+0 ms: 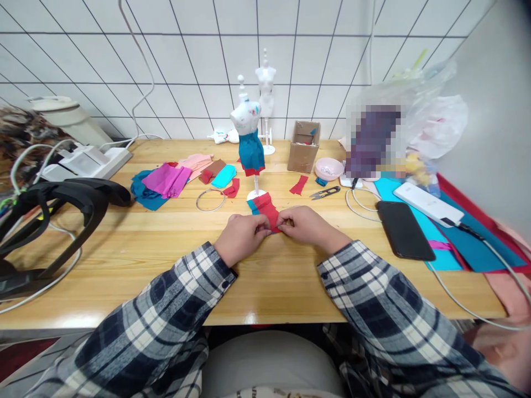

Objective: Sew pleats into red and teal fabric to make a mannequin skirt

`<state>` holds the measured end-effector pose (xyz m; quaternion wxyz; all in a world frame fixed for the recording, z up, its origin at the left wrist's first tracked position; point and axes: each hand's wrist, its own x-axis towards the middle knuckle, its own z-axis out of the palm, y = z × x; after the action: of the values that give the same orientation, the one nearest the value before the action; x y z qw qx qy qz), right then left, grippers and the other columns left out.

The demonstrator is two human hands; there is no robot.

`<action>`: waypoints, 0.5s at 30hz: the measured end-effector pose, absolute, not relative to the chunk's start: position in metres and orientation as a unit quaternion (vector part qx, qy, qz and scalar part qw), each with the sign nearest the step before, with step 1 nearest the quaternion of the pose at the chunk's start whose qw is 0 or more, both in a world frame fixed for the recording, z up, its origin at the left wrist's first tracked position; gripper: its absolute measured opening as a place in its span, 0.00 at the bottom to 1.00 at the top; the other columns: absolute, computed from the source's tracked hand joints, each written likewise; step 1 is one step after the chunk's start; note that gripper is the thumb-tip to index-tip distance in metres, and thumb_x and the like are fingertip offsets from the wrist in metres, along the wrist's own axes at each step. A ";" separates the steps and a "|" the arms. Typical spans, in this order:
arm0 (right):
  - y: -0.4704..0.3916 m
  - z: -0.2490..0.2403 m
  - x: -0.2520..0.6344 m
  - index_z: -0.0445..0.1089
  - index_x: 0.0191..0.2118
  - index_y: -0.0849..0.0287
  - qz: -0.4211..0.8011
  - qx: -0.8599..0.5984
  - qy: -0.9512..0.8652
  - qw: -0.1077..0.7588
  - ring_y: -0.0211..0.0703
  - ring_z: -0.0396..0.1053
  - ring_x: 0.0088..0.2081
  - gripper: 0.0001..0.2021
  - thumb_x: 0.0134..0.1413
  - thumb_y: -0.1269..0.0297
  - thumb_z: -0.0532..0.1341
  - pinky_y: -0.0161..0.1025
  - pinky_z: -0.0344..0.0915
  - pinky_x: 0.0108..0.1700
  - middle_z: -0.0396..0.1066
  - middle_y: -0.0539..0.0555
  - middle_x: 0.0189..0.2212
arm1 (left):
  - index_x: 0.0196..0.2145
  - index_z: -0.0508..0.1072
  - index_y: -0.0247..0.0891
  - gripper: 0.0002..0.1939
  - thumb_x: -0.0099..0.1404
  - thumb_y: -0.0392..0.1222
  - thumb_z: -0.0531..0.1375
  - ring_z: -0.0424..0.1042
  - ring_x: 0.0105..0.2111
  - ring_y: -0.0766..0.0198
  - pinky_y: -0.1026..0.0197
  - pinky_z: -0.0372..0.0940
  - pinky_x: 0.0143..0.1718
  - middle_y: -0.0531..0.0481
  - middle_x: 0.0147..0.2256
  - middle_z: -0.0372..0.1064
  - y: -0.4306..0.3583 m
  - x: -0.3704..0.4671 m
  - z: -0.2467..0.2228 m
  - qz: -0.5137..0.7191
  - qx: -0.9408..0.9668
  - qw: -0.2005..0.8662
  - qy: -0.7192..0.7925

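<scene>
A small red and teal piece of fabric (265,205) lies between my hands on the wooden table. My left hand (243,235) pinches its near left edge, fingers closed. Opposite it, my right hand (305,224) pinches the near right edge with thumb and fingertips. Just beyond the cloth stands a white miniature dress form (246,116) wearing a teal skirt (251,152) with a red hem; the cloth's far edge reaches its base (257,194). My fingertips hide the nearest edge of the fabric.
Thread snips (326,193), a red scrap (298,185) and a pink bowl (329,168) lie right of the dress form. Left are a metal ring (211,200) and fabric scraps (168,181). A phone (404,229), power bank (427,203) and cables occupy the right; a black headset (53,221) sits left.
</scene>
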<state>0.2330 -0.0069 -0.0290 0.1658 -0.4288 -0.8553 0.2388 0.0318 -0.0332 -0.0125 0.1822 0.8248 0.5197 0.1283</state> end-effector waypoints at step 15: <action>-0.011 -0.018 0.221 0.73 0.31 0.58 0.128 -0.438 -0.887 0.071 0.43 0.67 0.33 0.08 0.54 0.68 0.57 0.38 0.52 0.34 0.75 0.54 0.29 | 0.42 0.77 0.40 0.14 0.64 0.32 0.54 0.71 0.43 0.58 0.57 0.64 0.45 0.47 0.40 0.75 -0.037 0.035 -0.018 0.116 0.912 0.048 0.392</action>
<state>0.2213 -0.0106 -0.0178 0.0706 -0.4384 -0.8869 0.1277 0.0350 -0.0372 -0.0181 0.0482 0.9115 0.3916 0.1161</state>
